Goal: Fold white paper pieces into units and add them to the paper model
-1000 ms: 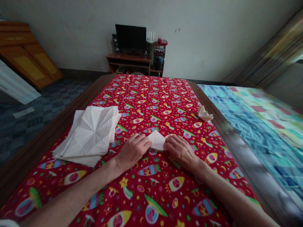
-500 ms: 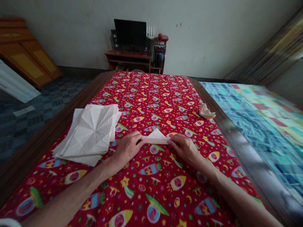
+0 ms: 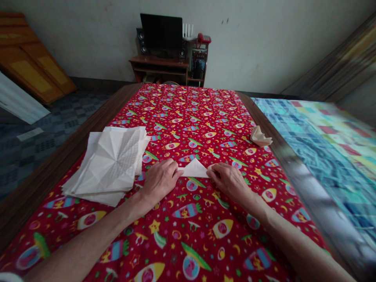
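Observation:
A small sheet of white paper (image 3: pixel 194 169), folded with a triangular peak pointing away from me, lies on the red patterned cloth (image 3: pixel 188 235). My left hand (image 3: pixel 162 176) is closed on its left end, the thumb at the near edge. At the other end my right hand (image 3: pixel 227 177) grips the paper with bent fingers, partly hiding that corner. Left of my left hand lies a stack of creased paper sheets (image 3: pixel 108 160), the top one marked with star-like folds. Beyond my right hand sits a folded paper piece (image 3: pixel 260 137) near the table's right side.
The cloth covers a table with dark wooden edges (image 3: pixel 100 113). Beyond its far end stand a monitor (image 3: pixel 161 36) and a red telephone (image 3: pixel 203 38) on a desk (image 3: pixel 158 60). A bed with a checkered cover (image 3: pixel 317 145) adjoins the right. A wooden cabinet (image 3: pixel 35 55) stands left.
The strip along the paper's near edge now looks flatter, and both hands lie lower over its ends. The view has tilted slightly downward.

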`<action>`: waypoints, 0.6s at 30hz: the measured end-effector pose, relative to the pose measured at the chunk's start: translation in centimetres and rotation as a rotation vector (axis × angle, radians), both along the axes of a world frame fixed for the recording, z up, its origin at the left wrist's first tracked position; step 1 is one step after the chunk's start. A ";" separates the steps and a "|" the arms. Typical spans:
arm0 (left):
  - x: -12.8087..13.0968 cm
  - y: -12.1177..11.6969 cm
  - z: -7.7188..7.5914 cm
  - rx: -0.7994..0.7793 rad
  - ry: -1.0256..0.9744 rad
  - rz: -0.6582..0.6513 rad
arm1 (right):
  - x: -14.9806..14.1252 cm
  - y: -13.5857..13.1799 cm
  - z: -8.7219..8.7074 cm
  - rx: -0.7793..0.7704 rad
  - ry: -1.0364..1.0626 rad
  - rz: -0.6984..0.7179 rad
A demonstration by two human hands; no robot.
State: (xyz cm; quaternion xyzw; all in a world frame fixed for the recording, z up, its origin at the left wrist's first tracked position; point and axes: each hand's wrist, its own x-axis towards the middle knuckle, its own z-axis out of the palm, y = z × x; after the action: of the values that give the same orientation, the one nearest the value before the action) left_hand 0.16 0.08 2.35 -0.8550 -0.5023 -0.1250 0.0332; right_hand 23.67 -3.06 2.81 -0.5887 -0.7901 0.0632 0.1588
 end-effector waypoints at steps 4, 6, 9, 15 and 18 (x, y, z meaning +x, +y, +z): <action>0.0 0.3 0.0 0.006 0.031 -0.006 | 0.0 0.1 0.1 -0.015 -0.045 0.003; 0.0 0.4 0.1 0.001 0.030 0.003 | 0.0 0.2 0.2 -0.031 -0.060 0.005; 0.1 0.4 0.1 0.006 0.026 0.018 | 0.1 0.4 0.2 -0.037 -0.076 0.003; 0.2 0.4 0.0 -0.005 0.039 0.026 | -0.1 0.3 0.3 -0.039 -0.093 0.003; 0.2 0.4 0.0 -0.032 0.008 0.033 | -0.1 0.3 0.5 -0.035 -0.103 0.000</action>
State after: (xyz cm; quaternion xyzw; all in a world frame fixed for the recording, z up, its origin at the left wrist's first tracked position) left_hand 0.33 0.48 2.34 -0.8476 -0.5181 -0.1128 0.0235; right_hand 23.53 -2.76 3.26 -0.5940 -0.7959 0.0467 0.1072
